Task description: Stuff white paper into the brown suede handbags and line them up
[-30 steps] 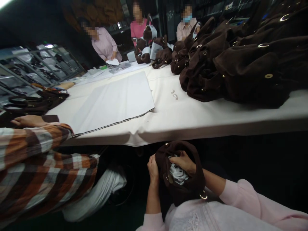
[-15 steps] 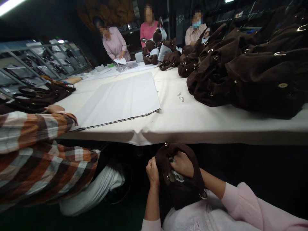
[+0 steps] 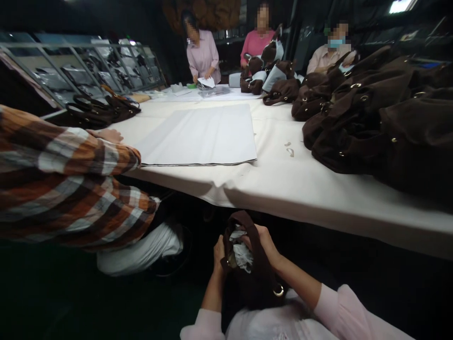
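Observation:
A dark brown handbag [image 3: 247, 288] with gold-coloured rings rests upright against my lap, below the table edge. Crumpled white paper [image 3: 243, 257] shows in its mouth. My left hand [image 3: 218, 252] is closed on the bag's left side, near the rim. From the right, my right hand [image 3: 266, 241] reaches in behind the bag's handle [image 3: 257, 245]. Its curled fingers are partly hidden by the handle and lie close to the paper; what they grip is not clear.
A white-covered table [image 3: 276, 189] carries a stack of pale sheets [image 3: 208, 137] and a heap of brown bags [image 3: 357, 118]. A person in a checked shirt [image 3: 71, 174] sits close on my left. Other people stand across the table. A rack [image 3: 81, 61] stands at far left.
My view has swung to the left. My right hand has drawn back from deep in the bag's mouth to beside the handle, and more white paper shows.

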Demonstrator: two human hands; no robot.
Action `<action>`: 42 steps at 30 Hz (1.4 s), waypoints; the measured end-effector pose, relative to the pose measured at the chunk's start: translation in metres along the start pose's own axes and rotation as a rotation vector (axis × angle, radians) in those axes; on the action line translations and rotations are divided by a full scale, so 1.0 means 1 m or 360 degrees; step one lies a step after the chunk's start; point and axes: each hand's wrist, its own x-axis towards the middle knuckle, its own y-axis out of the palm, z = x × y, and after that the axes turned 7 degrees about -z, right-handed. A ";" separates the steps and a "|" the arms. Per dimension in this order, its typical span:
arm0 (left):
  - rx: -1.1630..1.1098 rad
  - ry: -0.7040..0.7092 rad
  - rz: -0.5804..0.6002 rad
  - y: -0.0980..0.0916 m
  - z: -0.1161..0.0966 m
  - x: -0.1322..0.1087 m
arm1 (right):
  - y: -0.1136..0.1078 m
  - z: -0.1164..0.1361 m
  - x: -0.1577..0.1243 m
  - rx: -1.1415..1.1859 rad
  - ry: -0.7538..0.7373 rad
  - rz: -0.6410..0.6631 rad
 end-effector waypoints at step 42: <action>0.0692 0.0239 0.0184 -0.008 -0.085 -0.022 | -0.043 0.019 -0.023 -0.0373 -0.0387 0.0789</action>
